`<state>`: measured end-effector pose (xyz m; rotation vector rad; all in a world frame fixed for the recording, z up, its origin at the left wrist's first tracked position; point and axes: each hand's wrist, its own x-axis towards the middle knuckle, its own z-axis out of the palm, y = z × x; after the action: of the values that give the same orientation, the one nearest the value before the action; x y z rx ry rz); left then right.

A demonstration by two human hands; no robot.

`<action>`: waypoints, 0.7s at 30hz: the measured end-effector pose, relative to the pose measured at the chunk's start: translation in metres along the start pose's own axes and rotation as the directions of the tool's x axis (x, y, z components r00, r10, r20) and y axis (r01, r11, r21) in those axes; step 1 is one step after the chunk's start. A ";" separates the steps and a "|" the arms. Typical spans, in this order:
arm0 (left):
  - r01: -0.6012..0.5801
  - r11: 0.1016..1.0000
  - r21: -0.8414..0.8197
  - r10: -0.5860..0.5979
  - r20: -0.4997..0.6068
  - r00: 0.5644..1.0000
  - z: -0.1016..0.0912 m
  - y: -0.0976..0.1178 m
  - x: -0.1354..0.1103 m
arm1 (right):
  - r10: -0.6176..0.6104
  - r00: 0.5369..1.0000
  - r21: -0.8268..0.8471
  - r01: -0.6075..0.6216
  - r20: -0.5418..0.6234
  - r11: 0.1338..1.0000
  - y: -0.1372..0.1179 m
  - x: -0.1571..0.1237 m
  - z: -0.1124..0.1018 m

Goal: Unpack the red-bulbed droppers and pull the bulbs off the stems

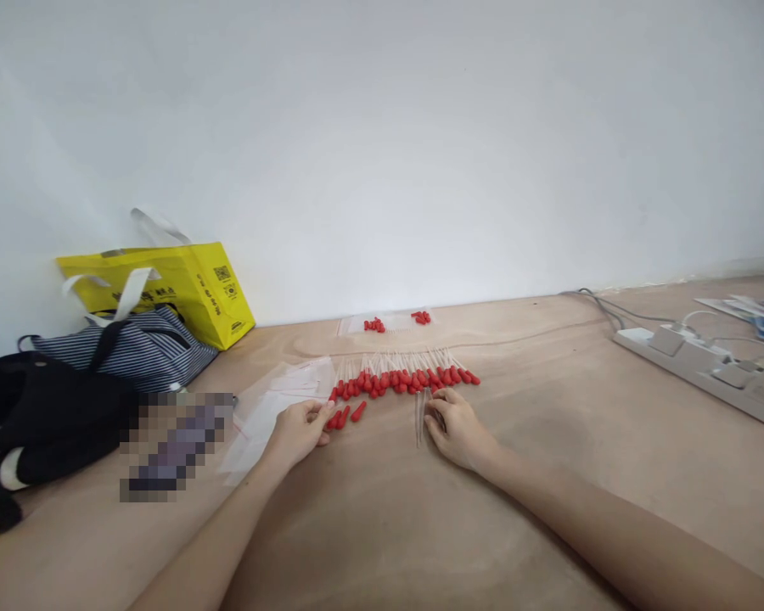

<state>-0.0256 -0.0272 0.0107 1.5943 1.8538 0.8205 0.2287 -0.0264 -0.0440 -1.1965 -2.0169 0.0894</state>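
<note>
A row of droppers (395, 381) with red rubber bulbs and thin clear tubes lies across the table, tubes pointing to the wall. My left hand (299, 428) is at the row's left end, thumb and fingers closed around a red rubber bulb (333, 420) that they partly cover. Beside it lies another loose red bulb (358, 412). My right hand (457, 428) rests on the table below the row, fingers curled in on a thin glass tube whose grip is partly hidden. Just left of those fingers lie glass tubes (418, 420) without bulbs.
Clear plastic bags (286, 392) lie left of the row. Near the wall sits another bag (395, 322) with red bulbs on it. A yellow bag (220, 297), a striped bag (159, 348) and a black bag (57, 416) stand left. A power strip (706, 369) with cables lies right.
</note>
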 end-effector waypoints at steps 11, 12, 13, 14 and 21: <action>-0.052 0.978 0.200 0.057 -0.021 0.998 -0.001 0.004 -0.004 | -0.040 0.999 0.071 0.037 0.030 0.997 0.001 0.002 0.001; -0.079 0.953 0.291 0.098 -0.052 0.994 -0.003 0.006 -0.005 | -0.031 0.999 0.087 0.028 0.031 0.996 0.001 0.002 0.001; -0.096 0.926 0.366 0.133 -0.077 0.988 -0.005 0.007 -0.005 | -0.024 0.999 0.106 0.021 0.027 0.994 0.001 0.002 0.000; -0.108 0.900 0.422 0.164 -0.097 0.982 -0.006 0.007 -0.004 | -0.018 1.000 0.129 0.016 0.020 0.992 0.002 0.003 0.000; -0.534 0.718 0.447 0.578 0.045 0.815 0.014 0.021 0.016 | 0.041 0.997 0.198 -0.029 -0.060 0.980 0.007 0.003 -0.002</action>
<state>-0.0034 -0.0076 0.0168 2.5323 1.7097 0.7544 0.2341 -0.0209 -0.0438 -1.0954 -1.8836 0.2595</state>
